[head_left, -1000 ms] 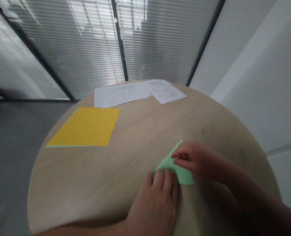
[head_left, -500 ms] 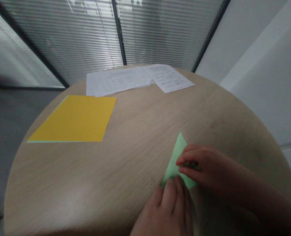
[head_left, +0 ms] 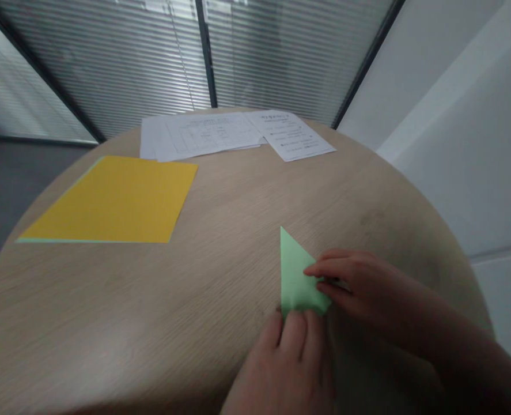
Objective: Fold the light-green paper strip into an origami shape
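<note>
The left hand (head_left: 292,363) lies low in the view, palm down and fingers stretched out flat, their tips (head_left: 297,321) resting on the near edge of the green folded paper (head_left: 295,274); it grips nothing and only presses down. The right hand (head_left: 356,282) comes in from the right with its fingers drawn together, thumb and forefinger pinched on the right-hand edge of the same paper. The paper is folded into a narrow triangle. It lies flat on the round wooden table (head_left: 220,230), on the near right part of the top, with its sharp point aimed away from the person and its broad end under the left fingertips. Well apart from it, on the far left of the table, lies a yellow sheet (head_left: 112,199), with a thin pale blue-green strip showing along its near and left edges. Beyond that, at the far rim, white printed sheets (head_left: 203,134) are spread out and overlap one another, one turned at an angle to the right. Behind the table stand glass panels with closed blinds (head_left: 121,63) in dark frames, and a plain white wall (head_left: 454,115) runs along the right.
</note>
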A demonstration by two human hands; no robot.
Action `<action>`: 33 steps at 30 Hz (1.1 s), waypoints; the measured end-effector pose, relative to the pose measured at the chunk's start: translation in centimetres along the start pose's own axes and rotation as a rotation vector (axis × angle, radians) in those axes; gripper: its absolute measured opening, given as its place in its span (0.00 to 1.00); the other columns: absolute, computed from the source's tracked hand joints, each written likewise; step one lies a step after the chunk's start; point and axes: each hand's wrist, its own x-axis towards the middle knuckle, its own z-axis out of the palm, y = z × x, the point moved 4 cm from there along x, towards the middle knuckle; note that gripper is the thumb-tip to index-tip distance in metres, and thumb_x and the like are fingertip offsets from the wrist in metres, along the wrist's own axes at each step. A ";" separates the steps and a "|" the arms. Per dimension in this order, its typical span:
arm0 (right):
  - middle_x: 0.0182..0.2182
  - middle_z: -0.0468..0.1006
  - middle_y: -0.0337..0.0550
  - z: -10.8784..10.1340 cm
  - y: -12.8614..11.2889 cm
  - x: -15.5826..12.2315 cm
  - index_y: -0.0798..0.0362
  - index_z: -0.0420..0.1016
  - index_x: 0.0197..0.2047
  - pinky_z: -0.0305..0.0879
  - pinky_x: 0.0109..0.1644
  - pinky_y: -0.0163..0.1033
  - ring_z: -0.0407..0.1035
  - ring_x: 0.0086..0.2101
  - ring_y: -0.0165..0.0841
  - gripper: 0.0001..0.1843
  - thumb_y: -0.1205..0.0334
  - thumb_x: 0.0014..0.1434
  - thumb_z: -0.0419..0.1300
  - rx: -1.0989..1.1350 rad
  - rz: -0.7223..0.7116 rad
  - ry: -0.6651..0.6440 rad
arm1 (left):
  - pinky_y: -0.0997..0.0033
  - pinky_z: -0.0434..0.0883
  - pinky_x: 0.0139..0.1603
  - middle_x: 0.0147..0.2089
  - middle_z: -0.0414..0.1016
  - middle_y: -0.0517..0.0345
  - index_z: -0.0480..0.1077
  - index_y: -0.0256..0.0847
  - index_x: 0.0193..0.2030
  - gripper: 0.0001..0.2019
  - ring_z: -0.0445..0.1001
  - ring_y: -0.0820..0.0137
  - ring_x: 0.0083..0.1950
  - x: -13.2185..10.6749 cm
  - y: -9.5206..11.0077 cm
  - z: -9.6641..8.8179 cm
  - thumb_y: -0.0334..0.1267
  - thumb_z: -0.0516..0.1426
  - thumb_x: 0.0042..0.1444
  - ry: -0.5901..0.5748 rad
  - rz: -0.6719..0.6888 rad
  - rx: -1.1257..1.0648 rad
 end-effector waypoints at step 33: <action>0.41 0.83 0.45 0.6 -2.1 0.7 0.51 0.79 0.47 0.67 0.47 0.43 0.76 0.42 0.38 0.09 0.67 0.65 0.60 0.098 0.027 0.010 | 0.63 0.78 0.47 0.49 0.82 0.43 0.79 0.30 0.53 0.19 0.76 0.61 0.44 -0.6 0.7 0.4 0.42 0.52 0.73 -0.009 0.024 0.038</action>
